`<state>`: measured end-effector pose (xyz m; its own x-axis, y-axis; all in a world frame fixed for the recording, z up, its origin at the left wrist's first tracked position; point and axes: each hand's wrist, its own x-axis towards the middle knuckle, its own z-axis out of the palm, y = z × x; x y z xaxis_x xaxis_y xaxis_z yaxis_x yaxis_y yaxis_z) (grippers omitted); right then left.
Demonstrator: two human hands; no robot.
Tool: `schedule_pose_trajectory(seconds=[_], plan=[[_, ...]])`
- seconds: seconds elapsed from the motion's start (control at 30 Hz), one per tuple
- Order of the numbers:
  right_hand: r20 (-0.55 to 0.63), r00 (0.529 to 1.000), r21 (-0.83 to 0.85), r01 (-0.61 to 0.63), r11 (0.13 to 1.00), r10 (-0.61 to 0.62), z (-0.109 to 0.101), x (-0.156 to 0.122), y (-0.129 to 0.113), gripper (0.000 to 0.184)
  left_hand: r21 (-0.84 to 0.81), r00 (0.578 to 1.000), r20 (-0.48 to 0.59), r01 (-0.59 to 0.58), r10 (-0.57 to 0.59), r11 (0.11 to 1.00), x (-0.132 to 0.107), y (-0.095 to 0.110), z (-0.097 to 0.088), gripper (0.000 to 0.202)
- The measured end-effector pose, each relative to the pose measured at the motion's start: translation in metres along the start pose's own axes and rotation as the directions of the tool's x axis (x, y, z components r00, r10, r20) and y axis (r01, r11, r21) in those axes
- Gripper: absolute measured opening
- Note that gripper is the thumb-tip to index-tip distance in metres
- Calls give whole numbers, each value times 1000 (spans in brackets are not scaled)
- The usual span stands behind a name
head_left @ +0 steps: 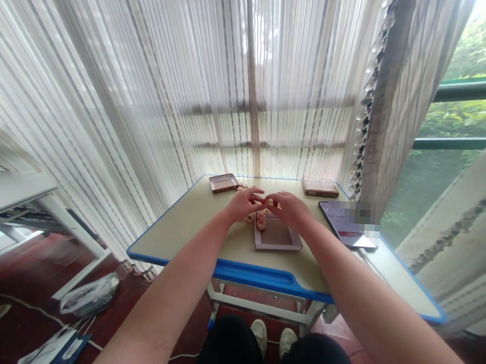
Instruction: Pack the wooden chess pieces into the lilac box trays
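Note:
Several round wooden xiangqi pieces [261,225] with red markings stand inside the left side of a shallow open box [278,249]. Over the far edge of this box my two hands meet. My right hand [288,207] has its fingertips closed on a small red-marked piece [265,202]. Close beside that piece is my left hand [245,204], its thumb and fingers apart; whether it touches the piece is hard to make out. Another piece [249,218] lies on the table left of the box, below my left hand. More pieces sit behind my hands, partly hidden.
The cream table [174,227] has a blue edge. A second open tray [223,183] rests at the back left, and a closed flat box [320,187] at the back right. A tablet [345,224] lies right of my right forearm, with a cable near it. Curtains hang behind.

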<state>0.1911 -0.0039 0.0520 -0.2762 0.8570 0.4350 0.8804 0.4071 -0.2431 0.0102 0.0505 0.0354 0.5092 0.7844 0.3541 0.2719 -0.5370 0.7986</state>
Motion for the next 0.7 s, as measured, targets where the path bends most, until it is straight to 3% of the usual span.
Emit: schedule_pose_trajectory(seconds=[0.1,0.17,0.3,0.4,0.7], plan=[[26,999,-30,-43,999,44,-7,0,4,29,19,998,-58,-15,16,1000,0,2,-2,48],[125,987,-51,-93,994,99,-10,0,8,31,33,994,-105,-18,22,999,0,3,-3,39],[420,903,-71,-62,996,86,-11,-2,11,29,144,995,-98,-8,23,989,0,1,-2,31],[532,845,-57,-21,998,48,-11,-4,7,25,306,997,-71,-12,35,952,-1,-2,-1,26],[532,845,-29,-54,998,62,-16,-6,-4,37,505,992,-88,-30,86,863,-1,-11,-4,21]])
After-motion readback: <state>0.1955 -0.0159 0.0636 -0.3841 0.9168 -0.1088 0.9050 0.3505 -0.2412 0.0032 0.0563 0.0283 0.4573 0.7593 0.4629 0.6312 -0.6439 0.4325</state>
